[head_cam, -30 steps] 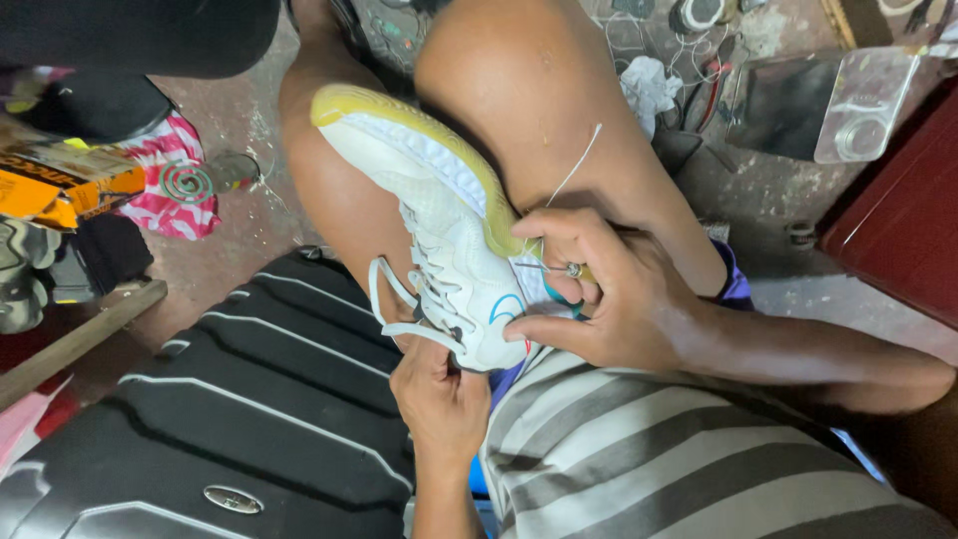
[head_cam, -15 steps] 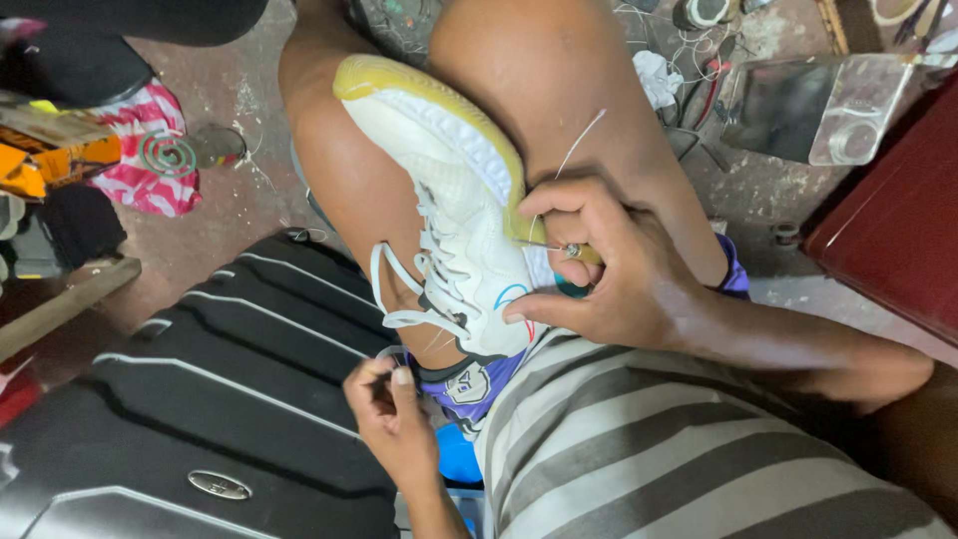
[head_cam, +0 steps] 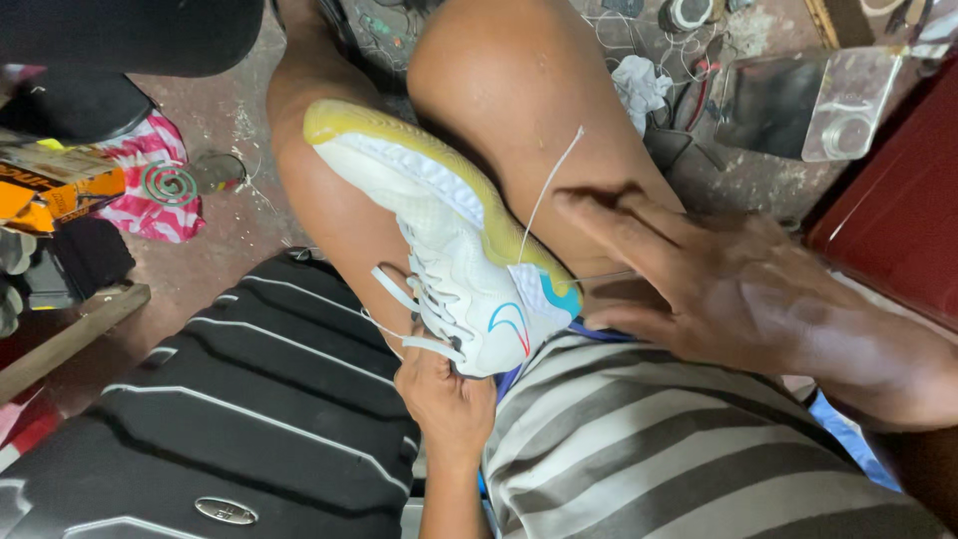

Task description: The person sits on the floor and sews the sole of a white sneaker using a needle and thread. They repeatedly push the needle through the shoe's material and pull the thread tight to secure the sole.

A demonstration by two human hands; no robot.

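A white sneaker (head_cam: 439, 230) with a yellowish sole and white laces lies wedged between my bare knees, toe pointing away. My left hand (head_cam: 446, 399) grips it from below at the heel and lace end. My right hand (head_cam: 738, 289) rests flat on my right thigh beside the shoe's heel, fingers spread. A thin white thread (head_cam: 547, 190) rises from the side of the shoe near the sole. Whether my right fingers pinch this thread is not visible.
A black ribbed hard-shell suitcase (head_cam: 210, 409) lies at the lower left. A green mosquito coil (head_cam: 168, 184), pink cloth and an orange box sit on the concrete floor at left. A clear plastic container (head_cam: 818, 100), wires and a dark red panel (head_cam: 898, 210) are at right.
My right hand has uncurled from the shoe's heel area and now lies flat on the thigh. The left hand moved up under the shoe's heel. The view shifted slightly.
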